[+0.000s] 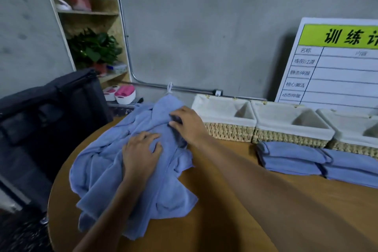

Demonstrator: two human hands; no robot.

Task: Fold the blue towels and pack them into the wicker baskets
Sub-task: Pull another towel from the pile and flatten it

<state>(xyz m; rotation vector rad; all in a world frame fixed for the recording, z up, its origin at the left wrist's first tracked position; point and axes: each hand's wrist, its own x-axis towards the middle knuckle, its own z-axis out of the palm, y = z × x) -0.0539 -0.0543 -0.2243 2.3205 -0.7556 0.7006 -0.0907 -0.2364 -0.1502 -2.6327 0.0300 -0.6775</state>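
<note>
Head view: both hands deep in the loose towel pile (pixel 126 170) at the left of the round table (pixel 225 221). Left hand (pixel 141 153) lying on top, fingers curling into the cloth; right hand (pixel 187 122) pinching a fold further back. Best bet: pull one towel free, spread flat, match corners before folding. Folded towels (pixel 290 158) already waiting beside the baskets (pixel 229 131), which look unfilled.
</note>
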